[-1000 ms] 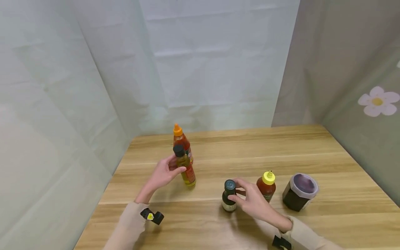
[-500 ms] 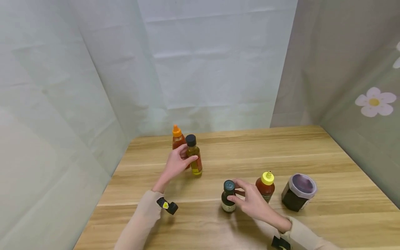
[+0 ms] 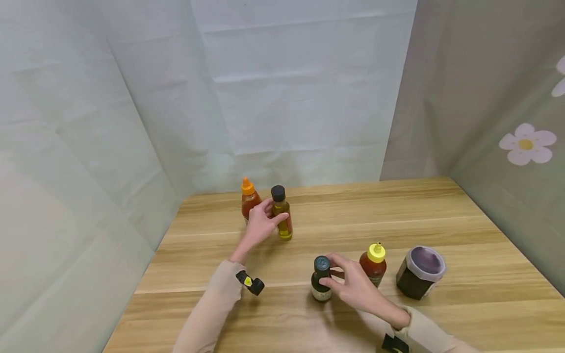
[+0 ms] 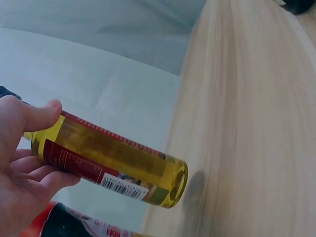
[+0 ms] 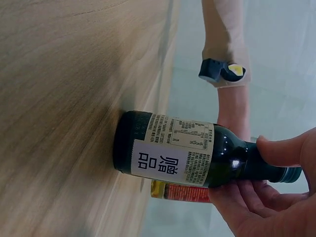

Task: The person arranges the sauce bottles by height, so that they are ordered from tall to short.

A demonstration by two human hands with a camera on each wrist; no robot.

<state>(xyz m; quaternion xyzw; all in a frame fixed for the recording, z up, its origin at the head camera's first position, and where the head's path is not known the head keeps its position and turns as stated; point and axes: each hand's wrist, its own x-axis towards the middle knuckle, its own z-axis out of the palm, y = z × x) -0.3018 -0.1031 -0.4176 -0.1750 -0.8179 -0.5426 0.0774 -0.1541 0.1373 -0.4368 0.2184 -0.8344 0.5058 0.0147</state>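
My left hand [image 3: 260, 226] grips a bottle of yellow oil [image 3: 284, 226] with a black cap and a red label. Thumb and fingers wrap its upper part in the left wrist view, and the bottle's base [image 4: 177, 185] is close over the tabletop beside a shadow. Behind that hand, partly hidden, stands a red sauce squeeze bottle [image 3: 249, 201] with an orange tip. My right hand [image 3: 356, 288] pinches the neck of a small dark glass bottle [image 3: 321, 283], upright on the table. Its pale label [image 5: 170, 148] bears printed text and faces the right wrist camera.
To the right of the dark bottle, partly behind my right hand, is a red squeeze bottle [image 3: 373, 266] with a yellow cap. Farther right stands a dark jar [image 3: 415, 280] with a pale lilac rim. Pale cloth [image 3: 300, 98] hangs behind the wooden table [image 3: 335, 220].
My left hand has carried the oil bottle right and toward the back, from in front of the orange-tipped bottle to beside it. The right hand stays on the dark bottle.
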